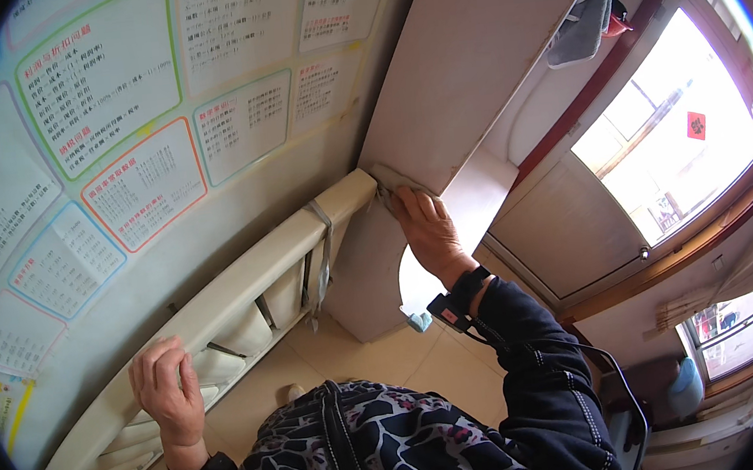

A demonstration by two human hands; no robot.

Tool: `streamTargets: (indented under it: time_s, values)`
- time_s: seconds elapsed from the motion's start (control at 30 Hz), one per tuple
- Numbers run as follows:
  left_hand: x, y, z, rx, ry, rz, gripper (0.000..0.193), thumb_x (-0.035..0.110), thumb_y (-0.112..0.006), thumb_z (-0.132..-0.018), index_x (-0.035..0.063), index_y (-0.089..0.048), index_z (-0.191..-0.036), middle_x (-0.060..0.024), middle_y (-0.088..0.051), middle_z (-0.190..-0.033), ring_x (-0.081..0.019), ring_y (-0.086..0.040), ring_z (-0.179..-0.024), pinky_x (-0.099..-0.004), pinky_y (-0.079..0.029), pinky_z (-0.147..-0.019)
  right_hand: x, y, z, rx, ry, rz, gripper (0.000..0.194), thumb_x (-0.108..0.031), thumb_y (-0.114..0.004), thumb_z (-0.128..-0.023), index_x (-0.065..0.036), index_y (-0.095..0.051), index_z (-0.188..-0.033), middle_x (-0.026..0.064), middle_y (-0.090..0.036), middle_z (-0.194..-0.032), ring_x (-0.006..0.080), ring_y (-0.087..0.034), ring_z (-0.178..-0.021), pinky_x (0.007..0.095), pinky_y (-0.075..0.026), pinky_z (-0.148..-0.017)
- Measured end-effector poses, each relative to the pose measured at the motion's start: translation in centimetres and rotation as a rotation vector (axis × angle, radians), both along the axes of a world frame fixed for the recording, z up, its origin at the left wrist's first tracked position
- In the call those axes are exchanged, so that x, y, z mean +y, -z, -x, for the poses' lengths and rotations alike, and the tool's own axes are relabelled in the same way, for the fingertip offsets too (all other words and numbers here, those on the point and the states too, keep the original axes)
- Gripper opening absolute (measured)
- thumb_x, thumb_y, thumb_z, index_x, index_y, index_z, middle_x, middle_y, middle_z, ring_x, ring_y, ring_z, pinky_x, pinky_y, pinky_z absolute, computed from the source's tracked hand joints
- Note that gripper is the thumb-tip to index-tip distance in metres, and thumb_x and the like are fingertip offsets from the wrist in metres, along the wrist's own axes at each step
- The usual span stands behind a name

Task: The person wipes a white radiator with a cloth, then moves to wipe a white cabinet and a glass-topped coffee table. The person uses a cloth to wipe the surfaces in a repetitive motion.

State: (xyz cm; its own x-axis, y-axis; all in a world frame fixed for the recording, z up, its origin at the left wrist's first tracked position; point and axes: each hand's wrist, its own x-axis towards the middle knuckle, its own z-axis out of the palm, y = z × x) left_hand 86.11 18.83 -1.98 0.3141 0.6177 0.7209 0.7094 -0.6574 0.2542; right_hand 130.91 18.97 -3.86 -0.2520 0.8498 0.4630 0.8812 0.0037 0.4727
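A long cream fixture (231, 288) with a rounded top rail runs along the wall; I cannot tell whether it is a headboard or a radiator. My left hand (169, 387) is on this rail, fingers curled over it. With bent fingers, my right hand (427, 229) presses a greyish cloth (402, 181) against the pale cabinet (448, 69), beside the rail's far end. The palm and fingers hide part of the cloth. Around the rail near that end, a grey strip of fabric (324, 240) is tied, its ends hanging down.
Printed charts (144, 184) cover the wall at left. A white door (568, 228) with a bright glass pane stands at right. From my right wrist strap, a black cable (613, 361) loops away. A small blue item (418, 320) is by the cabinet, above the tiled floor (445, 365).
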Motion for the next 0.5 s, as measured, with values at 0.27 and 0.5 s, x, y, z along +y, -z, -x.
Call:
streamTargets:
  time_s: [0.27, 0.5]
  values:
    - [0.2, 0.3, -0.2, -0.011, -0.026, -0.003, 0.010, 0.002, -0.065, -0.086, 0.0051, -0.060, -0.094, -0.0109, -0.066, -0.101, -0.0309, -0.062, -0.091, -0.0412, -0.046, -0.083, -1.5, 3.6, -0.5, 0.017, 0.012, 0.095, 0.050, -0.010, -0.057, -0.081, 0.000, -0.058, -0.129, 0.0100, -0.046, -0.139, 0.0246, -0.047, -0.122, 0.0358, -0.040, -0.100]
    - [0.2, 0.5, -0.8, -0.036, -0.069, -0.005, 0.008, 0.001, -0.064, -0.086, 0.0043, -0.060, -0.092, -0.0109, -0.066, -0.097, -0.0303, -0.062, -0.087, -0.0401, -0.047, -0.081, 1.9, 5.5, -0.1, -0.012, 0.029, 0.037, 0.050, -0.012, -0.058, -0.080, -0.001, -0.058, -0.129, 0.0094, -0.046, -0.142, 0.0251, -0.042, -0.128, 0.0362, -0.035, -0.104]
